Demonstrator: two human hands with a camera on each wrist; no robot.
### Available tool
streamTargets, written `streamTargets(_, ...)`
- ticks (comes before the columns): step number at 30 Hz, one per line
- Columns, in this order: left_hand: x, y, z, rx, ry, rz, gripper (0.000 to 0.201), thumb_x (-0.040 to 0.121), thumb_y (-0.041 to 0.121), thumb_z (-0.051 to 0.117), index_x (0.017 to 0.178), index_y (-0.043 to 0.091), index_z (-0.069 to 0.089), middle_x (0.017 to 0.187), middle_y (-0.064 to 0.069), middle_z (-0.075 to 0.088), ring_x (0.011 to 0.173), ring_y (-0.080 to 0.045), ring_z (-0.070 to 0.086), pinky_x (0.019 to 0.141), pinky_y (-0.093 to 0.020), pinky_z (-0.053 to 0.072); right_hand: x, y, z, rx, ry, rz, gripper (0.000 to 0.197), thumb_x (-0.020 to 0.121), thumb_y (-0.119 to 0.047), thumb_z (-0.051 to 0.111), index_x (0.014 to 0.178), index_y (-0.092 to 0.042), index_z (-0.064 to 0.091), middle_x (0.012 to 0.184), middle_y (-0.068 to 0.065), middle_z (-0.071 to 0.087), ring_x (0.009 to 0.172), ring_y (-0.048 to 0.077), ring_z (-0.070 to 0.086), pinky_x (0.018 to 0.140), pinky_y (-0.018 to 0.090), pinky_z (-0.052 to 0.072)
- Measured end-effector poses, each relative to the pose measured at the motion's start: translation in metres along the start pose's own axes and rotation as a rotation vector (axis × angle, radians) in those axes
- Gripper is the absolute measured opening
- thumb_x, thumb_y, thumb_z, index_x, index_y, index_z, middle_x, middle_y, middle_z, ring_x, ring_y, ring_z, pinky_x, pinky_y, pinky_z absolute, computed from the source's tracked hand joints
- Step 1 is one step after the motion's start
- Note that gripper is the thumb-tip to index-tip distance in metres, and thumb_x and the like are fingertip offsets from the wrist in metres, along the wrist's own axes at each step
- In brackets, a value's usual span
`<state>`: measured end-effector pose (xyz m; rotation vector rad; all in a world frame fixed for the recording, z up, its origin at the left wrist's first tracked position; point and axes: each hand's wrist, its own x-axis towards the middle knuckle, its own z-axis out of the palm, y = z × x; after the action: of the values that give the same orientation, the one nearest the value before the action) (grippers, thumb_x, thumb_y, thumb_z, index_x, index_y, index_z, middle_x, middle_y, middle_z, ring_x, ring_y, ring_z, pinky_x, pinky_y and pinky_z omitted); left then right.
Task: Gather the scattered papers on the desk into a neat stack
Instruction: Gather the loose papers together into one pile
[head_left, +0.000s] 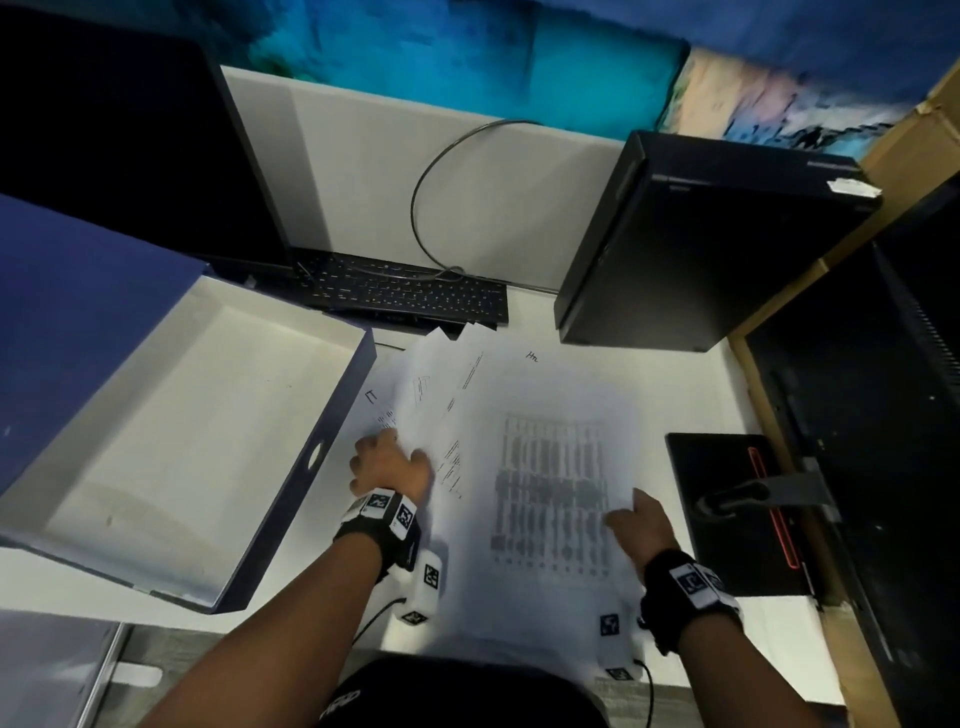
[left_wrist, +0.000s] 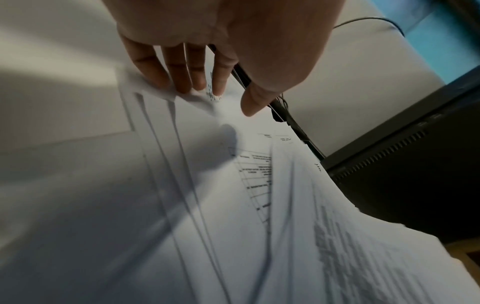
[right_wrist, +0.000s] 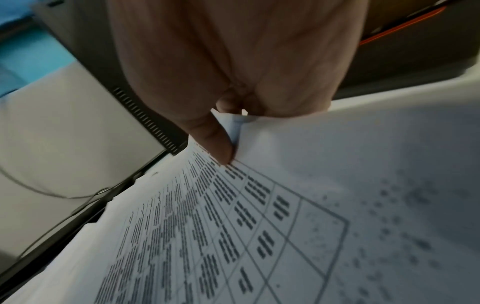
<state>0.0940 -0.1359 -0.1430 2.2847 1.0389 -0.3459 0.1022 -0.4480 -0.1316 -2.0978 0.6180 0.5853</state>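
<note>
Print on the papers (head_left: 550, 483) between both hands is blurred past reading. The right hand (right_wrist: 233, 67) hides its fingers under the sheet's edge; only its thumb shows. The left hand (left_wrist: 221, 41) is cut off at the wrist view's top edge.

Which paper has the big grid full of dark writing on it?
The top sheet, pinched by the right hand. The sheets under the left hand show only sparse print.

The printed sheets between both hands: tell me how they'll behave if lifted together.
The sheets likely flop: they already buckle by the left hand. Probably slide apart, since their edges lie fanned. The right hand pinching one side may let the rest droop.
</note>
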Motion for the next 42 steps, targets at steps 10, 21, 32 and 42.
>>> streamTargets(10, -0.002, 0.018, 0.023, 0.305, -0.047, 0.143, 0.067, 0.076, 0.037, 0.069, 0.134, 0.023, 0.039, 0.140, -0.012, 0.034, 0.125, -0.031, 0.037, 0.096, -0.050, 0.042, -0.006, 0.011, 0.012, 0.134, 0.149, 0.124, 0.059, 0.088, 0.000, 0.046, 0.147, -0.004, 0.038, 0.149, 0.018, 0.045, 0.138, 0.036, 0.042, 0.116, 0.044, 0.033)
streamTargets(21, -0.006, 0.038, 0.028, 0.078, -0.129, 0.130, 0.065, 0.078, 0.035, 0.064, 0.131, 0.007, 0.041, 0.132, -0.017, 0.046, 0.120, -0.035, 0.048, 0.093, -0.042, 0.048, -0.016, -0.007, 0.030, 0.099, 0.158, 0.120, 0.067, 0.094, -0.010, 0.049, 0.155, -0.008, 0.021, 0.154, 0.019, 0.039, 0.138, 0.036, 0.041, 0.107, 0.036, 0.036)
streamTargets(32, -0.018, 0.053, 0.031, 0.062, -0.276, 0.194, 0.062, 0.079, 0.024, 0.067, 0.137, 0.026, 0.044, 0.131, -0.013, 0.044, 0.113, -0.031, 0.055, 0.085, -0.028, 0.045, -0.024, -0.016, 0.032, 0.149, 0.082, 0.047, 0.067, 0.091, -0.005, 0.059, 0.148, -0.004, 0.024, 0.115, 0.007, 0.047, 0.106, 0.031, 0.054, 0.084, 0.029, 0.040)
streamTargets(42, -0.016, 0.044, 0.017, -0.068, -0.398, 0.184, 0.036, 0.085, 0.022, 0.062, 0.116, 0.006, 0.059, 0.124, -0.013, 0.064, 0.102, -0.029, 0.062, 0.080, -0.029, 0.046, -0.007, 0.009, 0.025, 0.263, 0.069, 0.027, 0.033, 0.082, 0.002, 0.071, 0.114, -0.003, 0.065, 0.105, 0.016, 0.072, 0.098, 0.035, 0.069, 0.092, 0.053, 0.056)
